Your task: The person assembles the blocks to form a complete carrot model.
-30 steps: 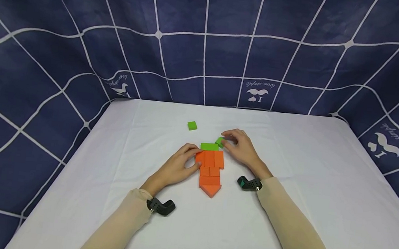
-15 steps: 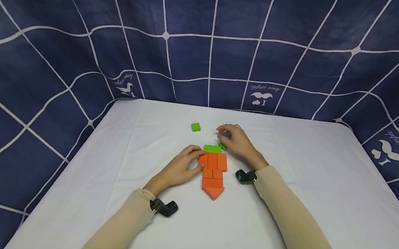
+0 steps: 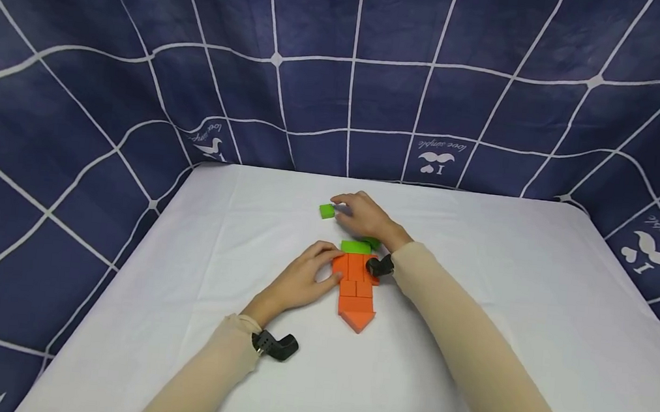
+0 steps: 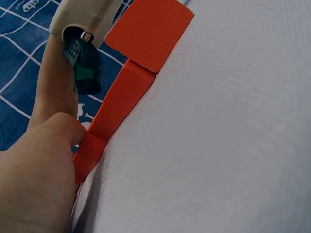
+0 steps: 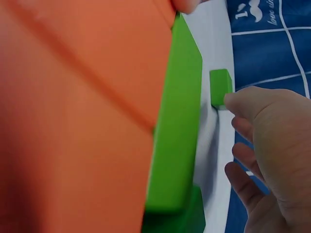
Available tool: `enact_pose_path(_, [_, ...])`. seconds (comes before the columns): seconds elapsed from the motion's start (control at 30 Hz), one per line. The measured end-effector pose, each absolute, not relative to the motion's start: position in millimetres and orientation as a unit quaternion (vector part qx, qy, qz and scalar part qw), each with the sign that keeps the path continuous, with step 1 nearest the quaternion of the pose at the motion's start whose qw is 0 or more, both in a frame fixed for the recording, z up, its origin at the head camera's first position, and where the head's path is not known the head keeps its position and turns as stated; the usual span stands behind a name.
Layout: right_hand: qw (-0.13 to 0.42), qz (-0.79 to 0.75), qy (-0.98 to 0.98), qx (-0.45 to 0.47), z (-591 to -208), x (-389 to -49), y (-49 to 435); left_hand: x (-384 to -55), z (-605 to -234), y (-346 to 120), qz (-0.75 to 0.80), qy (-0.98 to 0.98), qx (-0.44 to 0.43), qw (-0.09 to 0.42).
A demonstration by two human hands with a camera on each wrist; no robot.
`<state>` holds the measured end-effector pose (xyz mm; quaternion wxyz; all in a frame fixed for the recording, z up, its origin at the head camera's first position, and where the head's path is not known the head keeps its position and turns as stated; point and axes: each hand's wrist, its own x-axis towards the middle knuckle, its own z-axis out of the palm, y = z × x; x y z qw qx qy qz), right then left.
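Observation:
My left hand (image 3: 302, 279) holds the upper left orange block (image 3: 338, 265), forefinger at its upper edge and thumb at its lower one. That block belongs to a flat row-by-row figure of orange blocks, ending in a pointed orange block (image 3: 357, 321) toward me. A long green block (image 3: 356, 247) lies across the figure's far end. Beside it, a smaller green block (image 5: 195, 216) is partly covered by my right wrist in the head view. My right hand (image 3: 364, 215) reaches left to a lone green block (image 5: 221, 87), fingers spread apart, thumb tip overlapping it in the right wrist view.
Everything lies on a table with a white cloth (image 3: 233, 237). A dark blue curtain with white grid lines (image 3: 310, 93) hangs behind the table and along its sides. Black wrist cameras are strapped to both wrists; the right one (image 3: 380, 265) overlaps the figure's right side.
My right hand has left the smaller green block beside the long one and moved left and away from me to the lone green block. My left hand stays at the orange figure.

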<state>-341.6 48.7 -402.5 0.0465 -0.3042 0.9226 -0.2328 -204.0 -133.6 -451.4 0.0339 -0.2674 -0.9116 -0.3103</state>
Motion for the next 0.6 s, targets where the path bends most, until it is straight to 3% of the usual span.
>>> enact_pose_path(0.33, [0.051, -0.196, 0.934, -0.294, -404, -343, 38, -203, -452, -132, -0.315, -0.909, -0.269, 0.037])
enact_pose_path(0.6, [0.063, -0.202, 0.918, -0.337, -403, -339, 51, -204, -451, -133, -0.314, -0.910, -0.268, 0.038])
